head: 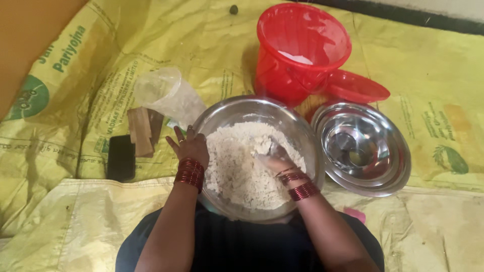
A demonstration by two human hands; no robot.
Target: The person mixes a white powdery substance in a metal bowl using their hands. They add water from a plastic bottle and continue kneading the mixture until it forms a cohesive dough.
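A large steel bowl (297, 131) sits in front of me, filled with crumbly pale flour dough (237, 166). My left hand (190, 146) rests on the bowl's left rim, fingers spread, with red bangles at the wrist. My right hand (276, 160) is pressed down into the flour mix, fingers curled and coated with it, red bangles on that wrist too.
A red plastic bucket (297, 55) stands behind the bowl, its red lid (355, 86) beside it. An empty steel bowl (360, 148) lies to the right. A clear plastic container (169, 95), a wooden block (140, 131) and a black phone (121, 157) lie to the left on yellow sacking (75, 211).
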